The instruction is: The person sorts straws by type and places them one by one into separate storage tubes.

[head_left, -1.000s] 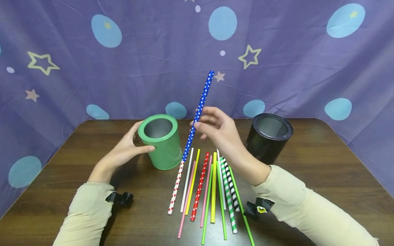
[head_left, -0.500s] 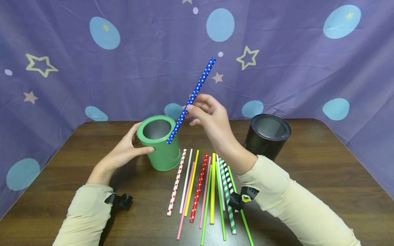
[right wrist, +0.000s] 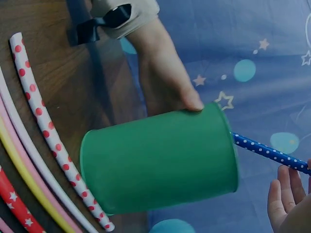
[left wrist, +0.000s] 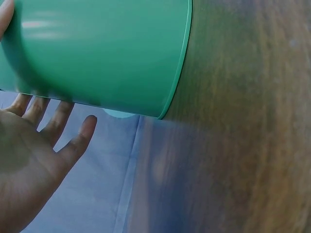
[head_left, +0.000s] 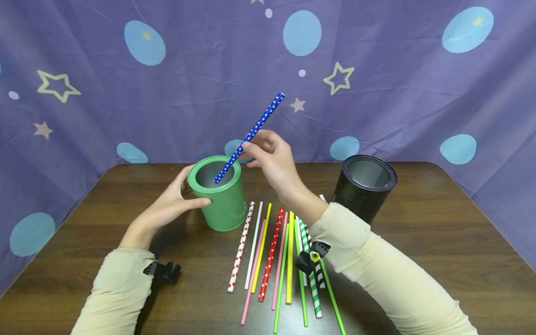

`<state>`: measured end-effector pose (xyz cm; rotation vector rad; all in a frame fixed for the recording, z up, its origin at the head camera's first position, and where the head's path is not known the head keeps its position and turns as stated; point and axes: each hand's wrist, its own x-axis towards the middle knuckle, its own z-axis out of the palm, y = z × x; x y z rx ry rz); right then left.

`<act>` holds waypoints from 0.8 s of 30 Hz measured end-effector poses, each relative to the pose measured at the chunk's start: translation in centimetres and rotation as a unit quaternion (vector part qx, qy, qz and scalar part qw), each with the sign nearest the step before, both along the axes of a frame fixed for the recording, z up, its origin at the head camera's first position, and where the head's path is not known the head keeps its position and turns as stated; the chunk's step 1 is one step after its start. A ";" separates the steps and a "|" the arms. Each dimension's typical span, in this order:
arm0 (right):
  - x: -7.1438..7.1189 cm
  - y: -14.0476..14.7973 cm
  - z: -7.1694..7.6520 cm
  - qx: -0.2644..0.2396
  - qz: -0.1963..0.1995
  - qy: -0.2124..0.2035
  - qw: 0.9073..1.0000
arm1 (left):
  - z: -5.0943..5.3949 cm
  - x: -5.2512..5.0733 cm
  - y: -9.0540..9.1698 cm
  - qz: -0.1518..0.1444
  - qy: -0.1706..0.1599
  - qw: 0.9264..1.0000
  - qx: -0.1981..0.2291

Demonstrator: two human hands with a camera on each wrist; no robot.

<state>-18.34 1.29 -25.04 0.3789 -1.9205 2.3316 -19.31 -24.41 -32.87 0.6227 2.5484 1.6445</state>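
Note:
My left hand [head_left: 167,205] holds the green can [head_left: 224,208] at its left side, thumb on the near wall and fingers behind. In the left wrist view several fingers [left wrist: 57,122] lie against the can's wall. My right hand [head_left: 276,165] pinches a blue straw with white dots [head_left: 261,120] between thumb and fingers. Tilted, the straw has its lower end over the can's open mouth, inside the rim. From the right wrist view, the straw's end [right wrist: 267,151] passes behind the can's rim, so how deep it reaches is hidden.
Several straws lie side by side on the brown table [head_left: 188,288], including a red-dotted white one [head_left: 240,249] by the green can, a starred red one [head_left: 271,256] and a striped green one [head_left: 314,288]. A black can [head_left: 364,190] stands at the right; a purple curtain [head_left: 234,83] hangs behind.
My right hand has moved left with the blue straw, whose lower end has gone from beside the green can to over its mouth. The straw leans more. My left hand keeps its place.

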 end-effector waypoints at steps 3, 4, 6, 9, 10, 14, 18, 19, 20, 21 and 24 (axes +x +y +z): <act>-0.5 -0.1 -0.8 0.032 -0.003 -0.011 0.999 | 0.0 0.0 0.0 -0.001 -0.005 1.000 0.002; -0.6 -0.2 -1.1 0.041 -0.001 -0.016 0.999 | 0.0 0.0 0.0 0.000 -0.007 1.000 0.003; -0.8 -0.2 -1.6 0.056 0.004 -0.025 0.998 | 0.1 0.0 0.0 0.000 -0.012 1.000 0.005; -0.9 -0.3 -2.5 0.068 0.007 -0.032 0.997 | 0.1 0.1 0.1 -0.001 -0.015 1.000 0.008; -0.9 -0.3 -2.7 0.070 0.008 -0.032 0.997 | 0.1 0.0 0.1 -0.002 -0.016 1.000 0.009; -1.0 -0.5 -3.3 0.075 0.014 -0.027 0.997 | 0.0 0.0 0.1 -0.004 -0.015 1.000 0.011; -1.0 -0.6 -3.8 0.069 0.019 -0.030 0.997 | 0.0 0.0 0.0 -0.001 -0.016 1.000 0.007; -1.0 -0.6 -3.9 0.066 0.019 -0.031 0.997 | 0.0 0.0 0.0 -0.001 -0.017 1.000 0.006; -1.0 -0.5 -4.0 0.064 0.019 -0.031 0.997 | 0.0 0.0 0.0 -0.001 -0.018 1.000 0.006; -1.0 -0.4 -4.1 0.061 0.020 -0.030 0.997 | 0.0 0.0 0.0 -0.001 -0.018 1.000 0.006; -0.9 -0.1 -4.1 0.066 0.025 -0.021 0.997 | 0.0 0.1 0.1 -0.001 -0.017 1.000 0.006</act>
